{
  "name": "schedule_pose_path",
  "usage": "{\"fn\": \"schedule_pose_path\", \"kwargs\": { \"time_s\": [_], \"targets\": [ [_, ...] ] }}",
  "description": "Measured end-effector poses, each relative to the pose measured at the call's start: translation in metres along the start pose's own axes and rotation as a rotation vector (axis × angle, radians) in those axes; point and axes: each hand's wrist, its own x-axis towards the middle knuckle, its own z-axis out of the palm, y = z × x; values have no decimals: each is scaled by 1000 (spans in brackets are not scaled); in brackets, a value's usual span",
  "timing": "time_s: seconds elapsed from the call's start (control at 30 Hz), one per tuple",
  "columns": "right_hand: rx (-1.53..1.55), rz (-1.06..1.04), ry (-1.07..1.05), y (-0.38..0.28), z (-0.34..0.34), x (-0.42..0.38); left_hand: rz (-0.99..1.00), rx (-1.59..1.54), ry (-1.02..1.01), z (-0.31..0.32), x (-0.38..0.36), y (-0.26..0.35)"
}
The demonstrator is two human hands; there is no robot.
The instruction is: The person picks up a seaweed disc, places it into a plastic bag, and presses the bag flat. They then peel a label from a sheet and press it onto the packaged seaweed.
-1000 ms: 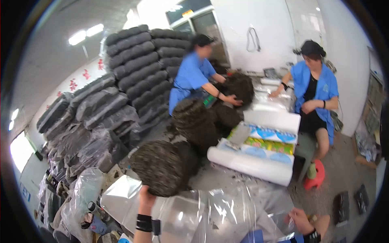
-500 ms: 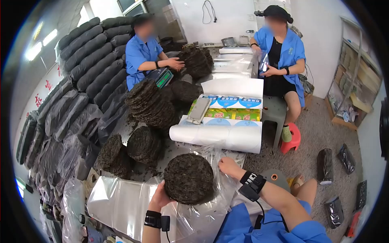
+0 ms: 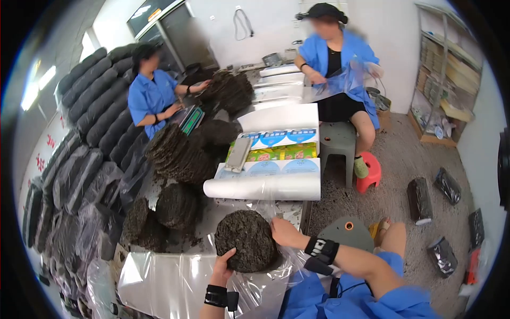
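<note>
My left hand (image 3: 221, 267) grips the lower left edge of a dark round pressed cake of dried leaves (image 3: 245, 240), held upright over the table. My right hand (image 3: 284, 233) presses against the cake's right side and pinches the clear plastic bag (image 3: 289, 255) that wraps around it. A pile of flat clear bags (image 3: 164, 282) lies on the table under my left forearm. Both wrists wear black bands.
Stacks of the same dark cakes (image 3: 178, 154) cover the table's middle, next to a roll of printed wrappers (image 3: 265, 186). Two people in blue coats work at the far end. Bagged stacks (image 3: 85, 111) line the left wall. A grey stool (image 3: 345, 231) and a red stool (image 3: 368, 173) stand on the floor.
The view has dropped and shifted. The cake has come lower and nearer to me. My right hand has moved from the bag's upper edge onto the cake's right side.
</note>
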Motion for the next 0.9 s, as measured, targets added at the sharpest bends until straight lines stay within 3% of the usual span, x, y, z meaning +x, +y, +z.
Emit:
{"fn": "schedule_pose_path", "kwargs": {
  "time_s": [0.07,0.1,0.2,0.27,0.37,0.47,0.57,0.6,0.67,0.7,0.73,0.8,0.87,0.9],
  "targets": [
    [47,-47,-134,24,-36,-15,-3,33,-27,-8,-5,-5],
    [236,46,-156,32,-75,-29,-7,-1,-44,-7,-10,-3],
    [422,408,-20,72,-211,-97,-73,-153,-110,32,-39,7],
    [688,393,-5,121,-276,-162,-30,84,-215,78,-47,-11],
    [814,506,35,71,-315,-229,-88,293,-301,171,-28,-91],
    [697,490,1,19,-321,-256,-128,319,-521,254,-6,-163],
    [483,414,91,20,-340,-280,-471,-105,-590,285,13,-190],
    [485,410,122,20,-349,-286,-460,-175,-619,289,4,-176],
    [-77,499,194,17,-370,-290,-457,-470,-592,273,10,-170],
    [-199,355,255,26,-366,-283,-454,-461,-598,278,14,-164],
    [-317,213,310,40,-352,-268,-599,-680,-595,280,18,-160],
    [-333,-107,321,57,-306,-229,-867,-1126,-564,285,26,-150],
    [-135,-91,278,49,-260,-198,-1095,-1586,-514,286,30,-133],
    [-120,-110,268,44,-254,-191,-1065,-1587,-516,295,22,-120]
  ]
}}
